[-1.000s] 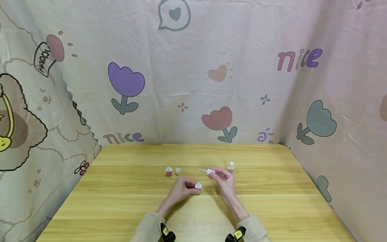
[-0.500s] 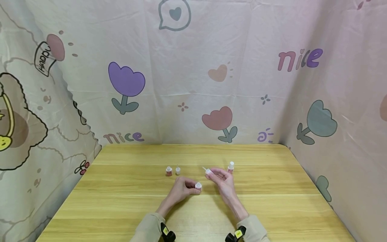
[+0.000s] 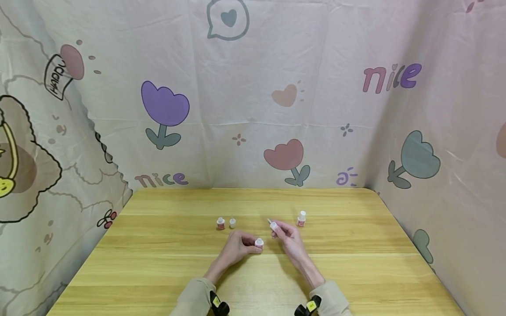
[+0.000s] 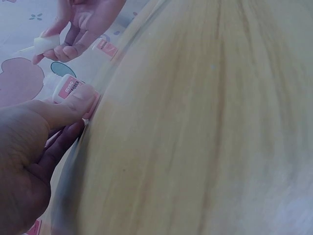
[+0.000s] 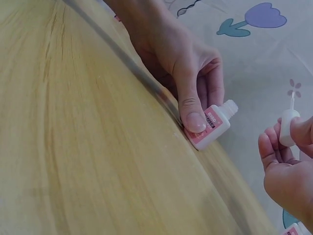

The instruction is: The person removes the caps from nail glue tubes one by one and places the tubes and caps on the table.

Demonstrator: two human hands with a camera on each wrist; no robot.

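Note:
In the head view my left hand (image 3: pixel 238 246) pinches a small white bottle (image 3: pixel 259 243) with a pink label, upright on the table. The right wrist view shows the bottle's uncapped threaded neck (image 5: pixel 231 108), with the thumb over the label. To its right, my right hand (image 3: pixel 291 239) pinches a white cap (image 3: pixel 273 226) above the table, apart from the bottle. A thin stem (image 5: pixel 292 100) sticks out of the cap, pointing up and away. In the left wrist view the cap (image 4: pixel 47 44) sits between thumb and fingers.
On the wooden table (image 3: pixel 158 272), another uncapped bottle (image 3: pixel 221 224) stands at the back left. Beside it a loose white cap (image 3: pixel 232 224) has its stem up. A capped bottle (image 3: pixel 301 218) stands behind my right hand. A printed cloth (image 3: pixel 237 109) hangs behind the table.
My right hand has turned the cap, so its stem swings from pointing left to pointing more upward. The hand has shifted slightly, uncovering the capped bottle behind it. My left hand stays still.

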